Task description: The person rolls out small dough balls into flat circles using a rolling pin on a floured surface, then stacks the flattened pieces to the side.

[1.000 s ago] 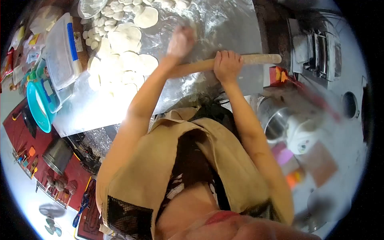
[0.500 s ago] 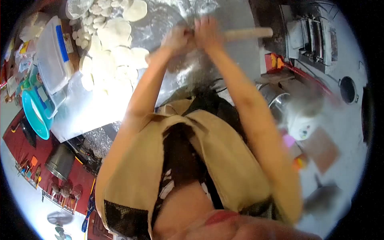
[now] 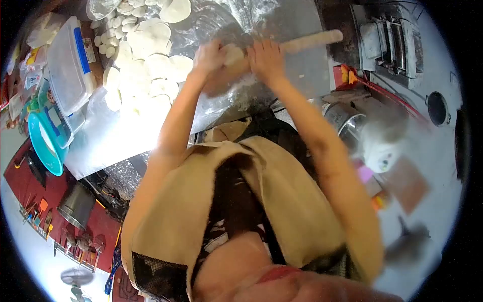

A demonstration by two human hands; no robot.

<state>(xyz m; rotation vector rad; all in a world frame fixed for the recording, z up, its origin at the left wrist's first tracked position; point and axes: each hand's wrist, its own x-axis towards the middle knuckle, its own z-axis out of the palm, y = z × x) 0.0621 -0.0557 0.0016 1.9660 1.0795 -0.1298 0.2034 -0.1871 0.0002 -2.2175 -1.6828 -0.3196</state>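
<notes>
A wooden rolling pin point(image 3: 313, 41) lies slantwise across the floured metal table, its far end reaching to the right. My right hand point(image 3: 266, 59) is closed over the middle of it, fingers laid across the wood. To the left, my left hand point(image 3: 208, 58) is closed at the edge of a small round dough wrapper point(image 3: 233, 55), which sits between both hands against the pin. The left fingertips are partly hidden and slightly blurred. Rolled dough rounds point(image 3: 150, 38) overlap in a pile left of my left hand, with several small dough pieces point(image 3: 111, 38) beyond them.
The metal table point(image 3: 115, 146) is dusted with flour. A lidded plastic box point(image 3: 68, 65) and a turquoise basin point(image 3: 44, 143) are at the left. A metal machine point(image 3: 395, 48) stands to the right, near a red-handled tool point(image 3: 385, 93) and a metal pot point(image 3: 347, 118).
My left hand has shifted left, away from my right hand, and the dough wrapper now shows between them. My right hand has come slightly nearer to me, still on the rolling pin.
</notes>
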